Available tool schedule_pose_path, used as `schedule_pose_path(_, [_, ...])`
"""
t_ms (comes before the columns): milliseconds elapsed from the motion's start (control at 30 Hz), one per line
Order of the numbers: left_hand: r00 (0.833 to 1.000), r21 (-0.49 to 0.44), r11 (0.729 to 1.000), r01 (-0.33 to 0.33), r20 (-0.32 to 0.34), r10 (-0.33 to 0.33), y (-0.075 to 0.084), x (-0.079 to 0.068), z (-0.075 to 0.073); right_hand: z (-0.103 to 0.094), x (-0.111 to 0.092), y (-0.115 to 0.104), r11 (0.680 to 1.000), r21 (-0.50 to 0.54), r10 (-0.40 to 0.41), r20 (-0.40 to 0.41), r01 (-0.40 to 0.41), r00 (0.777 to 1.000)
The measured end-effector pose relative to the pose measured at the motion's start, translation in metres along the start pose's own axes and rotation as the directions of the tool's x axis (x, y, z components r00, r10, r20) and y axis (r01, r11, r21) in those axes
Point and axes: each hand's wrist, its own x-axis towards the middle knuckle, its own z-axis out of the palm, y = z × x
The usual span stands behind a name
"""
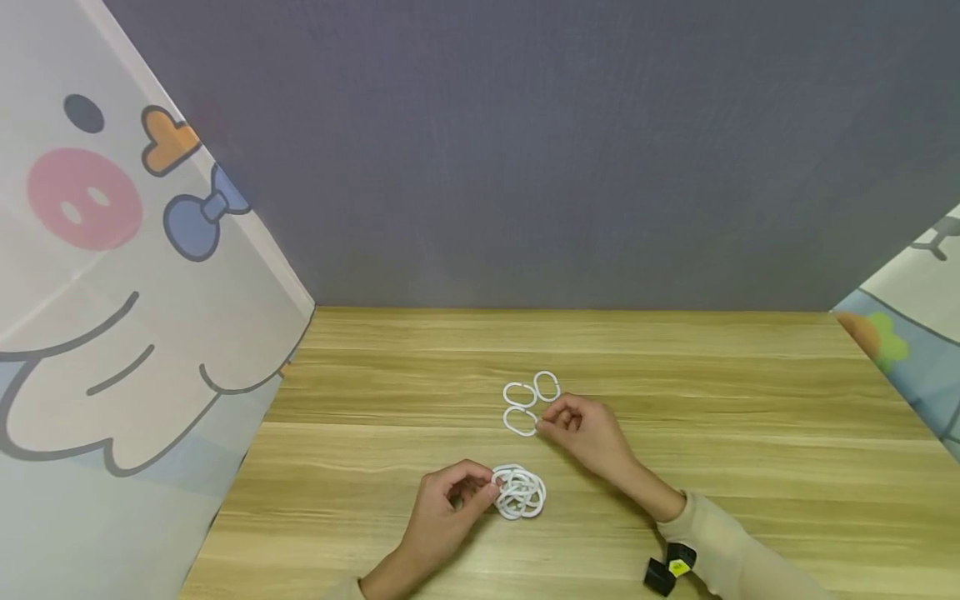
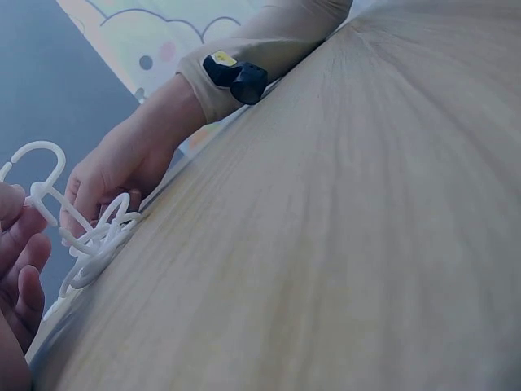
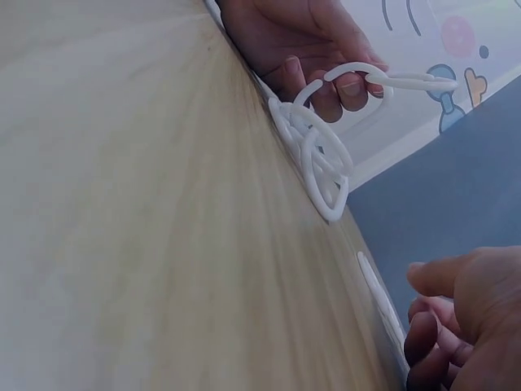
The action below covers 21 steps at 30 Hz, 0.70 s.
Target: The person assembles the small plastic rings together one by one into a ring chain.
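Observation:
With thumb and fingers, my left hand pinches a white plastic curtain ring, an oval with a small gap. It is raised at the edge of a tangled pile of similar rings on the table. Beyond the pile, three loose rings lie flat and close together: a near one, a left one and a far right one. My right hand is over the table, its fingertips right at the near ring's right edge. In the right wrist view its fingers are loosely bent, with no ring between them.
The wood-grain table ends at a grey panel along the back. Cartoon-printed walls flank it left and right. A small black device with a yellow label is strapped at the right sleeve.

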Motion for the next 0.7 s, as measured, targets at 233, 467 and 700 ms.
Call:
schedule_pose_path(233, [1.0, 0.003, 1.0, 0.001, 0.002, -0.001, 0.0001, -0.0002, 0.0005, -0.0002, 0.0011, -0.001, 0.998, -0.066, 0.018, 0.005, -0.018, 1.0])
schedule_pose_path(467, [1.0, -0.003, 1.0, 0.005, 0.002, -0.005, 0.0018, -0.0003, 0.0001, 0.0005, 0.0029, 0.0008, 0.993, -0.121, -0.014, -0.01, 0.013, 1.0])
schedule_pose_path(700, [1.0, 0.002, 1.0, -0.005, 0.007, 0.005, 0.0025, 0.0001, -0.0005, 0.0026, 0.0046, 0.0009, 0.983, -0.183, -0.001, -0.034, -0.005, 0.999])
